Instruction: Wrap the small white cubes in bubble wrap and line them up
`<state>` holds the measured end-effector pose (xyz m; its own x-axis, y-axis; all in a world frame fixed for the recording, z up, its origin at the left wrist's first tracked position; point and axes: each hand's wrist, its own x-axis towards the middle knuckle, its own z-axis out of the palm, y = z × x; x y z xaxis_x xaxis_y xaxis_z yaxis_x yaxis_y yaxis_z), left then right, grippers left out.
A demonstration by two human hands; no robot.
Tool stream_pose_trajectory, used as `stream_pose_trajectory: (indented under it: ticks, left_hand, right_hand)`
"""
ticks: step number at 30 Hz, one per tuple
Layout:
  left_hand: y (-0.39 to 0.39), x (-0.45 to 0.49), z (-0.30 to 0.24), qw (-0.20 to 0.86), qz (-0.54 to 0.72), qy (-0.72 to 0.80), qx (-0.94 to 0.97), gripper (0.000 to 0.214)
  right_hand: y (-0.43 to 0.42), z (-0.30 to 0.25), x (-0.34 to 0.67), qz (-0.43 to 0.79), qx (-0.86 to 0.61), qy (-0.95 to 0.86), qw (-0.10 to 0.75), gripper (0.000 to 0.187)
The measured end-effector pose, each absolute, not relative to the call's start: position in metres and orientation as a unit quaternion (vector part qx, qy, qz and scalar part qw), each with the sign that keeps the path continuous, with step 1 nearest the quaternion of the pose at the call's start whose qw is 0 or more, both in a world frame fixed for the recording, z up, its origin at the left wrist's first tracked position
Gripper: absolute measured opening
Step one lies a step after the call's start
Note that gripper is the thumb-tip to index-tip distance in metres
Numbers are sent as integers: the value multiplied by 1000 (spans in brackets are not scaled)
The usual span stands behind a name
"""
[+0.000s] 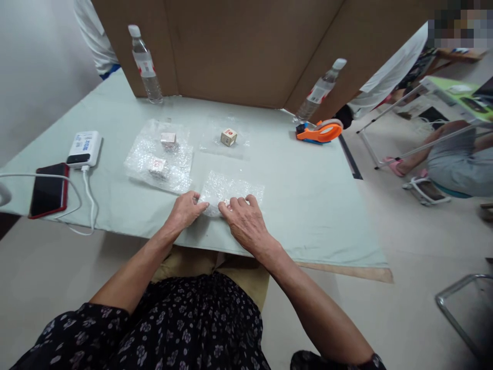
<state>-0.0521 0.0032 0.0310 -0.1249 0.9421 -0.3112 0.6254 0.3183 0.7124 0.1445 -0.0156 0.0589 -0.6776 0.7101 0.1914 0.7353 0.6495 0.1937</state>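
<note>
A sheet of bubble wrap [234, 182] lies near the front edge of the table. My left hand [184, 211] pinches its left corner between thumb and fingers. On the same sheet, my right hand [246, 221] curls over a small box [227, 203], which is mostly hidden under the fingers. Farther back, a small beige box [228, 137] with a red mark rests on a clear plastic piece [208, 144]. Left of it, one small box [168, 139] and another small box [157, 165] sit on or in a larger piece of bubble wrap [139, 154].
An orange tape dispenser [323, 131] stands at the back right beside a water bottle [321, 90]. Another bottle [146, 67] stands back left, before a cardboard partition [231, 51]. A white power bank [84, 149], a cable and a phone [49, 190] lie left on the table [316, 216].
</note>
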Motion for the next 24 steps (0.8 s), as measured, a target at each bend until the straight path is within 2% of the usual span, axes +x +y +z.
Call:
stream_pose_trajectory:
  ticks: [3,7,11,16,24]
  left_hand:
    - [3,-48,29,412,261,701,520,14]
    - [2,-39,31,389,341,671,532,17]
    - [5,-23,35,504,397,617,456,16]
    - [8,-13,41,588,414,577,387,23]
    - [9,-9,45,579,399,571,424,16]
  right_hand:
    - [-15,61,144,-135,-388,-911,29,28]
    - [-15,62,142,-138,-386,-912,6,27]
    - [-15,61,141,-128,-386,-914,0,26]
    - [-15,60,144,-129,-380,-916,10,26]
    - [-22,58,147,-114,-408,-905,50,12]
